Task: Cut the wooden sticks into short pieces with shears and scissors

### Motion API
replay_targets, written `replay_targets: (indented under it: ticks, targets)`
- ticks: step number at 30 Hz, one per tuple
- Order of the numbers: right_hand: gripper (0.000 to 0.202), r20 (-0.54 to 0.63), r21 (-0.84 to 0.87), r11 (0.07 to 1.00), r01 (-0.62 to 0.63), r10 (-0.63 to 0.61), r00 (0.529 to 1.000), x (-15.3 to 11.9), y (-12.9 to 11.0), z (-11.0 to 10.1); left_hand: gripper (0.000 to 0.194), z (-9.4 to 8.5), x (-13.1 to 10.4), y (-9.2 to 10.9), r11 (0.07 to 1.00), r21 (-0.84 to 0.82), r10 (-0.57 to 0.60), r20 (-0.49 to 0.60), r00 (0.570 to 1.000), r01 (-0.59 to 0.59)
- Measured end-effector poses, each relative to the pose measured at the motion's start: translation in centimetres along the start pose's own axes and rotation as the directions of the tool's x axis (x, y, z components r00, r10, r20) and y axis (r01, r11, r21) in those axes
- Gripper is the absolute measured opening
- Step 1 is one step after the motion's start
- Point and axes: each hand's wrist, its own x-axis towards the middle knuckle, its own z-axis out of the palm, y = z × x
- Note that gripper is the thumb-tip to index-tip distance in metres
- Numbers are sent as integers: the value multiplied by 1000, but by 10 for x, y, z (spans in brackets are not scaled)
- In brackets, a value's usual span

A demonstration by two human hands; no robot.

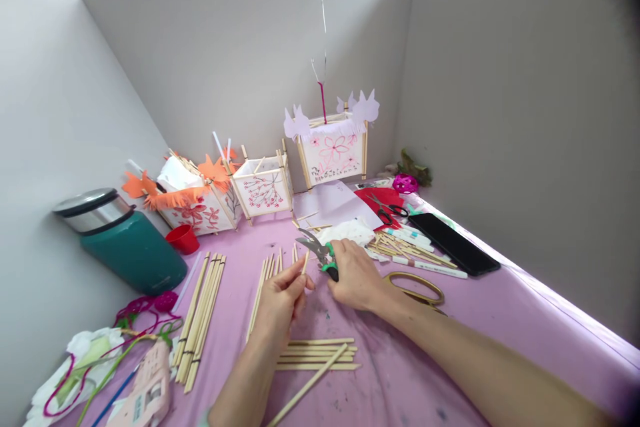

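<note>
My left hand pinches a thin wooden stick between thumb and fingers, its tip pointing up. Just right of it, my right hand is closed on pruning shears with green and black handles. The shears' blades stand apart, close to the tip of the stick; whether they touch it I cannot tell. Beneath my hands lie several parallel sticks, with one loose stick slanting across them. More sticks lie beyond my left wrist, partly hidden by it.
Bundled sticks, a green bottle, a red cup and a pink glue gun are at left. Paper lanterns line the back wall. At right are a phone, markers and gold-handled scissors.
</note>
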Motion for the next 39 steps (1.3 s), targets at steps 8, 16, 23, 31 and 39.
replay_targets:
  ticks: [8,16,23,31,39]
  targets:
    - [16,-2,39,999,-4,4,1000,2,1,3,55,-2,2,8,997,-77,-22,45,999,25]
    - [20,-78,90,995,-44,51,996,5,3,3,55,-4,2,11,980,-184,-67,63,996,77]
    - [39,-100,65,996,59,-52,994,1,7,0,57,-3,1,14,971,-207,-106,91,990,123]
    - [40,-89,33,996,77,-74,993,-2,4,1,50,-4,2,12,969,-219,-95,103,990,115]
    - [19,-64,43,998,52,-49,997,1,7,7,49,-5,1,14,974,-198,-92,119,989,115]
